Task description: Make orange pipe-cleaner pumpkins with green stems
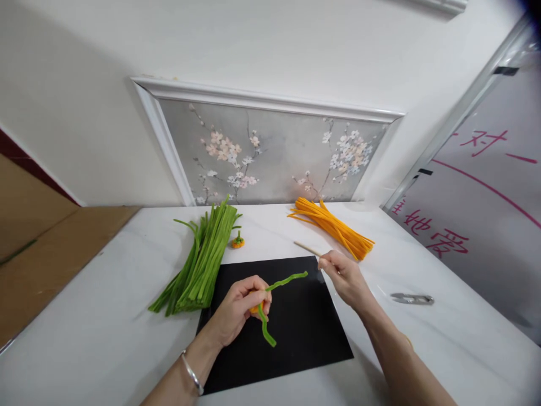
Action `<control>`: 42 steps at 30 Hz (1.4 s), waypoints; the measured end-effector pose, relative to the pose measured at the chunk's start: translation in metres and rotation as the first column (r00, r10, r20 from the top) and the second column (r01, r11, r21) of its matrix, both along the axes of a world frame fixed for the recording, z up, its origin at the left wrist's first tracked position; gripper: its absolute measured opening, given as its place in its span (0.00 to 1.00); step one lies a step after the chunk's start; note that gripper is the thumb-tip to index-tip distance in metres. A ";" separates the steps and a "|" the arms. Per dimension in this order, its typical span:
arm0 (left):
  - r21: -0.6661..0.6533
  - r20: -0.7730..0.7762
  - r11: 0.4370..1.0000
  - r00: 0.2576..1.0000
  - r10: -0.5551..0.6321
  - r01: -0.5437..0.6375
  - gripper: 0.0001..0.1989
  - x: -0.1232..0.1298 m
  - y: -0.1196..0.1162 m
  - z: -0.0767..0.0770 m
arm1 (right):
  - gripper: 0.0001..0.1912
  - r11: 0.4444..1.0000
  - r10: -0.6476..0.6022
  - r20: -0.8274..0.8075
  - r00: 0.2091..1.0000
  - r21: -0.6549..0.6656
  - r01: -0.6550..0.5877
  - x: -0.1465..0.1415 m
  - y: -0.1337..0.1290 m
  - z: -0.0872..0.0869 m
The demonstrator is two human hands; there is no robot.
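Over a black mat, my left hand is closed on a small orange piece, mostly hidden by the fingers. A bent green fuzzy stem comes out from under my thumb, one end pointing right and the other toward me. My right hand pinches a thin wooden stick, whose tip points up and left past the mat's back edge. The two hands are apart. A small finished-looking orange piece with a green top stands behind the mat.
Left of the mat lies a thick bundle of green stems. An orange bundle rests at the back right. Silver snips lie on the white table at the right. Cardboard is at far left.
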State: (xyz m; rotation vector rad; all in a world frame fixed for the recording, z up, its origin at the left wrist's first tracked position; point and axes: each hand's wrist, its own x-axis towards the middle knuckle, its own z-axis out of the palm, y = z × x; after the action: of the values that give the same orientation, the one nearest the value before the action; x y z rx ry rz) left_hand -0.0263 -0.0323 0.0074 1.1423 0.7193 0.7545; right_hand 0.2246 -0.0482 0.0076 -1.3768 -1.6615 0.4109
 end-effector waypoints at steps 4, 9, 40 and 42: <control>-0.073 0.038 0.997 0.999 0.021 -0.018 0.07 0.000 -0.001 0.001 | 0.12 0.995 -0.039 -0.067 0.997 0.094 0.045 -0.008 -0.003 0.000; -0.095 0.065 0.994 0.996 0.065 -0.059 0.07 0.005 -0.003 0.000 | 0.15 0.957 0.134 0.203 0.970 0.226 -0.180 -0.032 -0.012 0.004; 0.192 -0.106 0.980 0.992 0.072 -0.050 0.15 0.010 -0.003 -0.011 | 0.08 0.955 0.111 0.334 0.936 0.224 -0.193 -0.048 -0.026 0.008; 0.263 -0.119 0.958 0.981 0.151 -0.116 0.14 0.011 -0.001 -0.013 | 0.09 0.947 0.109 0.426 0.898 0.229 -0.223 -0.052 -0.032 0.010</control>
State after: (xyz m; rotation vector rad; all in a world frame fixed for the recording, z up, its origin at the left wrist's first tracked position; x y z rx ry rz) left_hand -0.0152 -0.0336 -0.0055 1.3999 0.8390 0.9079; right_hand 0.1730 -0.0798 0.0176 -1.1660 -2.1012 -0.0233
